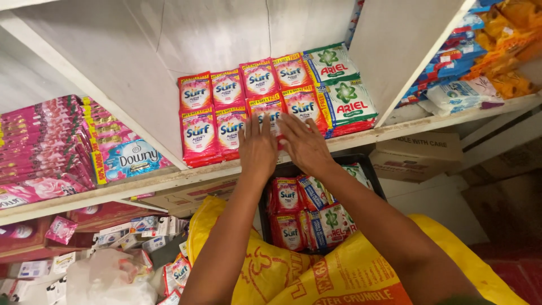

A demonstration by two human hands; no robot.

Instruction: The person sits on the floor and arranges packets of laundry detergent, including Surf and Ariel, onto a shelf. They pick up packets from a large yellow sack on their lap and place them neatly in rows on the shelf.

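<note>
Above the yellow sack (316,271) and black crate (370,169) at lower centre, the left hand (257,148) and right hand (305,144) are pressing flat, fingers spread and gripping nothing, on red detergent sachets (226,121) at mid-frame on the white shelf (147,183); even pressure should be keeping these glossy, slippery packets squared in rows.

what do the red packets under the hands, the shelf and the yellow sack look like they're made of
Red packets, pressed by the left hand and right hand: thin glossy plastic film, judging by the sheen and crimped edges.
Shelf: likely wood or board painted matt white; scuffs and a thick bare edge show.
Yellow sack: probably woven plastic, with a dull creased surface and printed lettering.
</note>
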